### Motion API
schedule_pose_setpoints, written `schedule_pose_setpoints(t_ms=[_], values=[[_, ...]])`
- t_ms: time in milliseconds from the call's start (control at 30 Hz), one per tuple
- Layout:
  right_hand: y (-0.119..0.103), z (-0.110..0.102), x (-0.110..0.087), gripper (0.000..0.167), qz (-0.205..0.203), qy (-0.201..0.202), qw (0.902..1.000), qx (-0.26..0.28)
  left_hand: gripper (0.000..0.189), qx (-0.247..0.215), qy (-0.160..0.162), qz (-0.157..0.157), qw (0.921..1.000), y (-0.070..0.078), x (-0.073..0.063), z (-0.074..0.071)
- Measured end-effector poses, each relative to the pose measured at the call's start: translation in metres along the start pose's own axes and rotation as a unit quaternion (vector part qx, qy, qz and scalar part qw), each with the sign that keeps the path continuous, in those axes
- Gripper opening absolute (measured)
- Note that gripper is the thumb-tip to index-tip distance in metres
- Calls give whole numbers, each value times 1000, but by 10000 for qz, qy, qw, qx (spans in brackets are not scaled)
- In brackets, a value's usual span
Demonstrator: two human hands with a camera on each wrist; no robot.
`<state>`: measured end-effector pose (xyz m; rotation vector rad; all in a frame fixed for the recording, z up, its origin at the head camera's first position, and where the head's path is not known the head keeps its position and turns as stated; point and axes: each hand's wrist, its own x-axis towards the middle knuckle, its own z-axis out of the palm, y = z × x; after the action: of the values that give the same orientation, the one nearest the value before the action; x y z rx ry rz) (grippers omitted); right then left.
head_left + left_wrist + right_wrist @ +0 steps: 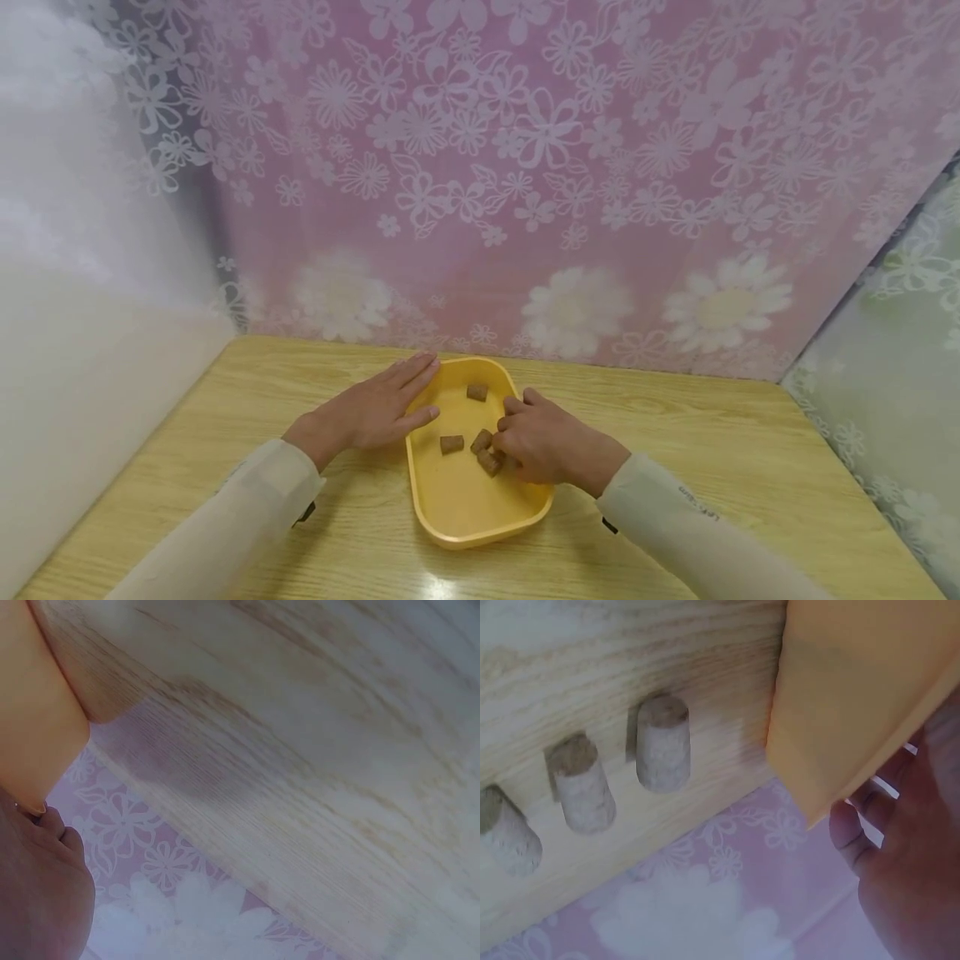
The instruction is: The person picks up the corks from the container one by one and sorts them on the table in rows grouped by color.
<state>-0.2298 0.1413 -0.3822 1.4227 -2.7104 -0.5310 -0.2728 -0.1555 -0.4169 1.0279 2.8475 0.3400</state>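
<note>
Several brown cork stoppers (452, 444) lie in a yellow plastic tray (480, 508). My left hand (382, 404) rests with straight fingers along the tray's left rim, its thumb reaching inside. Over the right rim, my right hand (551, 437) reaches in with bent fingers, fingertips right beside two corks (482, 441) close together. I cannot tell whether it pinches one. In the right wrist view, three more corks (664, 742) stand in a row on the table outside the tray wall (855, 690); the head view hides them. One cork (477, 392) lies near the tray's far end.
The wood-grain table (712, 467) extends on both sides of the tray. A pink flowered sheet (480, 167) hangs along its back edge. Pale sheets (97, 275) close off the left and right sides.
</note>
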Motion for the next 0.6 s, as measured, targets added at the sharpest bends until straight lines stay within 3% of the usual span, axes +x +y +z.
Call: schedule_pose_setpoints(t_ms=[433,600], values=[[-3,11,2,36,164,710,9972,167,83,34,-42,-57,10000,1,1,0],[-8,14,4,41,249,753,9968,-42,83,10,-67,-93,9999,2,1,0]])
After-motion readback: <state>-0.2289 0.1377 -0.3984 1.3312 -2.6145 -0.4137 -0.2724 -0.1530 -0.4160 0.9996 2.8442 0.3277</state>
